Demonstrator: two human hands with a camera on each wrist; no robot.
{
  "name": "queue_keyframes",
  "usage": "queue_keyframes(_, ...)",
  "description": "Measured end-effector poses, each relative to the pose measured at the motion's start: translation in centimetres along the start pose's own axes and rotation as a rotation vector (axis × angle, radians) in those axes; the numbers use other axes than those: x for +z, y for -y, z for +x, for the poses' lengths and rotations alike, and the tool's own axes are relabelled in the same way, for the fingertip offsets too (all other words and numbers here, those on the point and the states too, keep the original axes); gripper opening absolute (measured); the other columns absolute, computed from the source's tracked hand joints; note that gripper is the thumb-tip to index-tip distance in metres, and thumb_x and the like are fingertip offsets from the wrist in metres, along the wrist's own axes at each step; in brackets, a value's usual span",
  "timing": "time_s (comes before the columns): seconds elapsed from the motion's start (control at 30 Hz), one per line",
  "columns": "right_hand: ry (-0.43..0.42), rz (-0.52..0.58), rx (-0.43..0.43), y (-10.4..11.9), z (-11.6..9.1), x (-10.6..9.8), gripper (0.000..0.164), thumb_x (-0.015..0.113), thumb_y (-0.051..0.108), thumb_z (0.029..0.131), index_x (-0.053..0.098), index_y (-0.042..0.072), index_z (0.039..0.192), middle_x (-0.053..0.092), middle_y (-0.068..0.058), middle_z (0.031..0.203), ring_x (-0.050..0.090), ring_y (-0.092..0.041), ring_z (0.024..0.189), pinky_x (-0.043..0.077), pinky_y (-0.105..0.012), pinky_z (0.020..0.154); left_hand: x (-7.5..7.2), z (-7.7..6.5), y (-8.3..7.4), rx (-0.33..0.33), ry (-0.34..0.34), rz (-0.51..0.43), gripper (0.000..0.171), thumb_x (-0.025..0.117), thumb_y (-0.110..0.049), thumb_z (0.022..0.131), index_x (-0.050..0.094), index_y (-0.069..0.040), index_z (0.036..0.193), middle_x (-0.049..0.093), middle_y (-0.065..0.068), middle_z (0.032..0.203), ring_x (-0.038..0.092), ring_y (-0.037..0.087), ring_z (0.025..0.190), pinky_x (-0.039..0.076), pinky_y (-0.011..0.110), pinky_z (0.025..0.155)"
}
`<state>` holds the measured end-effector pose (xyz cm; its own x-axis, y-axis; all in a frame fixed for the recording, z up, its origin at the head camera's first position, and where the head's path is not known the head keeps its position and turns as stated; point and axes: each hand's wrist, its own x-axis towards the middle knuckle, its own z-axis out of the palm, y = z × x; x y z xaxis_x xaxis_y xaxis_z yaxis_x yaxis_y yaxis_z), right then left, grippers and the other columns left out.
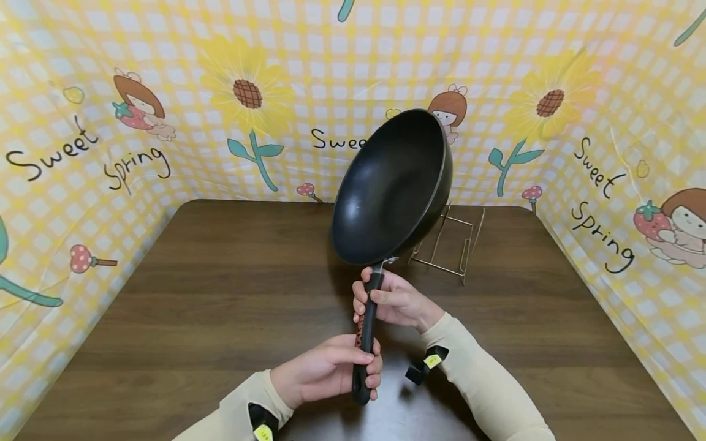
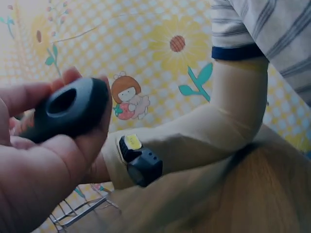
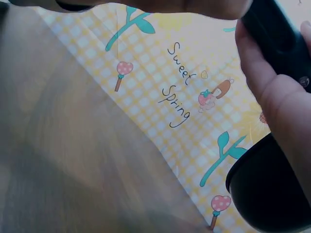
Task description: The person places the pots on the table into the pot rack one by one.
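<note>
A black wok (image 1: 394, 184) with a long handle is held up above the table, tilted, its dark inside facing the head camera. My right hand (image 1: 399, 300) grips the handle (image 1: 368, 324) at its upper part, just below the metal joint. Lower down, my left hand (image 1: 331, 367) holds the same handle near its end. Seen in the left wrist view, the handle's end has a hanging hole (image 2: 62, 103), and the left fingers curl round it. In the right wrist view, part of the wok's bowl (image 3: 267, 189) shows beyond the right hand (image 3: 286, 107).
Behind the wok, a thin metal wire rack (image 1: 441, 245) stands on the brown wooden table (image 1: 220, 294); the wok hides part of it. A yellow checked cloth (image 1: 331, 73) with flowers and printed words hangs at the back and both sides of the table.
</note>
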<state>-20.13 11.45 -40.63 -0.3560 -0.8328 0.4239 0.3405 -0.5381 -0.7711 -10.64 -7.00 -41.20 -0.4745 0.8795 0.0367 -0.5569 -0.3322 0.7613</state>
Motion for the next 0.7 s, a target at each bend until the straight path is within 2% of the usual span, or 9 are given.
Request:
queue_keyframes(0.07,-0.014,-0.017,0.009,0.1,-0.2,0.0,0.014,0.054,0.014,0.102,0.047,0.018,0.113,0.052,0.0,0.097,0.059,-0.016,0.096,0.049,-0.035,0.092,0.4,-0.1,-0.1,-0.013,-0.057,0.042,0.015,0.041,-0.002,0.1,0.05,-0.013,0.105,0.055,0.001,0.086,0.054,0.015,0.081,0.051,0.034,0.083)
queue_keyframes(0.23,-0.031,-0.036,0.035,0.4,-0.6,0.2,0.015,0.054,0.014,0.101,0.047,0.017,0.114,0.054,0.0,0.099,0.061,-0.018,0.097,0.051,-0.036,0.091,1.6,0.3,-0.3,-0.051,-0.179,0.106,0.006,0.048,-0.004,0.1,0.048,-0.01,0.099,0.054,0.0,0.081,0.055,0.013,0.075,0.054,0.033,0.078)
queue_keyframes(0.37,-0.043,-0.061,0.049,0.7,-0.8,0.1,0.015,0.055,0.014,0.101,0.046,0.017,0.113,0.056,0.0,0.099,0.062,-0.017,0.097,0.052,-0.037,0.091,1.9,0.9,-0.1,-0.069,-0.244,0.146,0.01,0.05,-0.009,0.101,0.047,-0.009,0.092,0.05,-0.002,0.076,0.053,0.011,0.069,0.053,0.031,0.072)
queue_keyframes(0.5,-0.054,-0.086,0.046,1.0,-1.0,0.2,0.015,0.055,0.013,0.101,0.045,0.016,0.112,0.058,0.0,0.099,0.063,-0.017,0.097,0.051,-0.037,0.091,1.8,1.3,0.2,-0.062,-0.255,0.159,0.012,0.051,-0.009,0.1,0.043,-0.009,0.091,0.046,-0.002,0.074,0.05,0.01,0.065,0.052,0.029,0.068)
queue_keyframes(0.7,-0.072,-0.125,0.054,1.6,-1.3,0.2,0.018,0.057,0.012,0.1,0.044,0.016,0.112,0.06,-0.003,0.1,0.063,-0.018,0.096,0.052,-0.038,0.091,1.4,1.8,0.6,-0.029,-0.208,0.181,0.011,0.048,-0.005,0.099,0.041,-0.009,0.091,0.045,-0.002,0.073,0.049,0.011,0.064,0.052,0.03,0.066)
